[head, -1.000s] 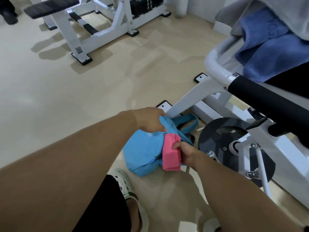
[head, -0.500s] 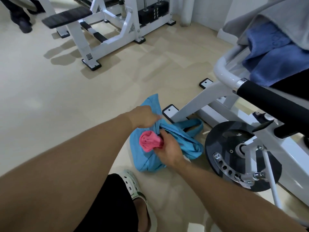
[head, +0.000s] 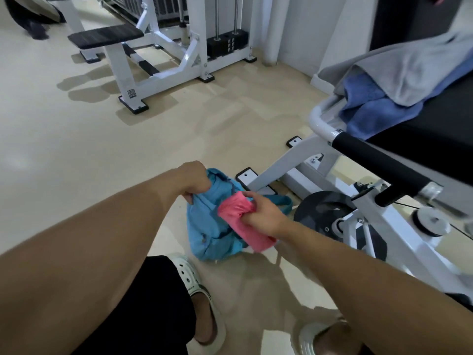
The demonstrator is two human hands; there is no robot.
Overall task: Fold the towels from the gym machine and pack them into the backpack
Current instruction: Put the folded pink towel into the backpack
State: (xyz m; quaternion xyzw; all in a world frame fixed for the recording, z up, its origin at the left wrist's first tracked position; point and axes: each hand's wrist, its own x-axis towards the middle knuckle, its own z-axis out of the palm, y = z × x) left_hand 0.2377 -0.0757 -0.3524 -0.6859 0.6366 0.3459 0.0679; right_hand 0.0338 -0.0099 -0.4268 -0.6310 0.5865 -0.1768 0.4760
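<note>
Both hands' fingers curled, left hand (head: 195, 180) gripping backpack (head: 210, 226), right hand (head: 263, 213) gripping pink towel (head: 245, 226)

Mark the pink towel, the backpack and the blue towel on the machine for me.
pink towel (head: 236, 208), head view, on the bunched upper part.
backpack (head: 204, 226), head view, on its blue front panel.
blue towel (head: 371, 108), head view, on the fold draped over the machine's edge.

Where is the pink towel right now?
Head view, low centre: the pink towel is gripped by the right hand against the blue backpack, which the left hand holds.
</note>
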